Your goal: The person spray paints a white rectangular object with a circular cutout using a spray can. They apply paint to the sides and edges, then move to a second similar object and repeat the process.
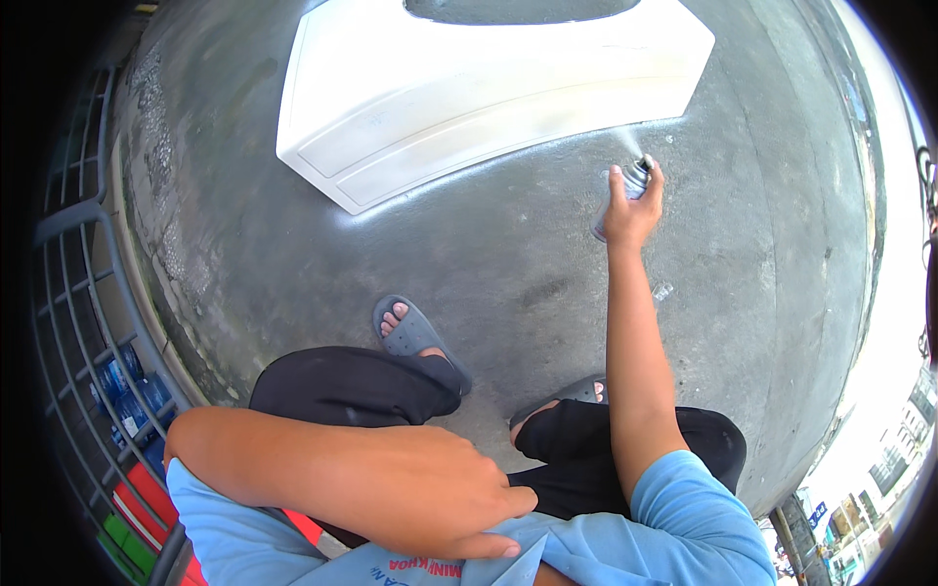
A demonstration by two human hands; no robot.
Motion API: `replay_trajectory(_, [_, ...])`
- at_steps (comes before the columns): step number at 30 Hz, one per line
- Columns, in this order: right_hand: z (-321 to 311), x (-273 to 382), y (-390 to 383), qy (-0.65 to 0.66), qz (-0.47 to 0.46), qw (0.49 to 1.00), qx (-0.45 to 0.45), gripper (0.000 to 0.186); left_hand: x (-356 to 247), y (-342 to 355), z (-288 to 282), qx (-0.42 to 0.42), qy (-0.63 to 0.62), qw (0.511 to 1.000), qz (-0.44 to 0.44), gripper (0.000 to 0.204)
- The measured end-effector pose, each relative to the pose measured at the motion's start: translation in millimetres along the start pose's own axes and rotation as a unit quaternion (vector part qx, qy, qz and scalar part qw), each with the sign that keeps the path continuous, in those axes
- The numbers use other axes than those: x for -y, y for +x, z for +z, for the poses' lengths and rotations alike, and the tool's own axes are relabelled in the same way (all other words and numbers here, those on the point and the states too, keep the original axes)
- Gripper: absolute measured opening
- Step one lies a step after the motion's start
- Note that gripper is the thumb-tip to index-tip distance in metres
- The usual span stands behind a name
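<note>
My right hand [633, 207] is wrapped round a spray can [637, 178] and reaches out over the ground, with a finger on the nozzle. A pale mist [625, 139] leaves the can towards a large white panel [508, 117], a casing with a wide cut-out at its far edge. The panel lies just beyond the can, not touching it. Across my belly, my left hand [469, 503] rests by the blue shirt [586, 547], thumb and forefinger stretched out and apart. Its other fingers are mostly hidden, and nothing shows in it.
Grey concrete floor [528, 254] surrounds the panel, with white overspray along its near edge. My feet in grey sandals [415, 332] stand close by. A metal railing [98, 283] runs along the left, blue water bottles [137, 396] behind it. A small clear scrap [662, 291] lies right of centre.
</note>
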State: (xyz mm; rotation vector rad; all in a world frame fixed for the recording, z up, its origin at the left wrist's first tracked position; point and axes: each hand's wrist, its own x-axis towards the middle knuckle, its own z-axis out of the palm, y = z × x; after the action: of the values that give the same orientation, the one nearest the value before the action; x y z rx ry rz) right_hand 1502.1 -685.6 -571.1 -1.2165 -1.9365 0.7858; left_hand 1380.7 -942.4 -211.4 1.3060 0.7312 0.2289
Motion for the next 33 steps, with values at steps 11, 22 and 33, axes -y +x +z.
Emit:
replay_trajectory(11, [35, 84, -109, 0.106, -0.097, 0.964, 0.222, 0.052, -2, 9, -12, 0.031, 0.009, 0.999, -0.018, 0.043])
replay_trajectory(22, [32, 112, -137, 0.143, -0.102, 0.942, 0.285, 0.051, 1, 9, -12, 0.001, 0.039, 0.999, -0.002, 0.047])
replay_trajectory(33, [34, 111, -117, 0.157, -0.105, 0.964, 0.188, 0.052, 0, 6, 1, -0.021, 0.046, 0.999, 0.012, 0.047])
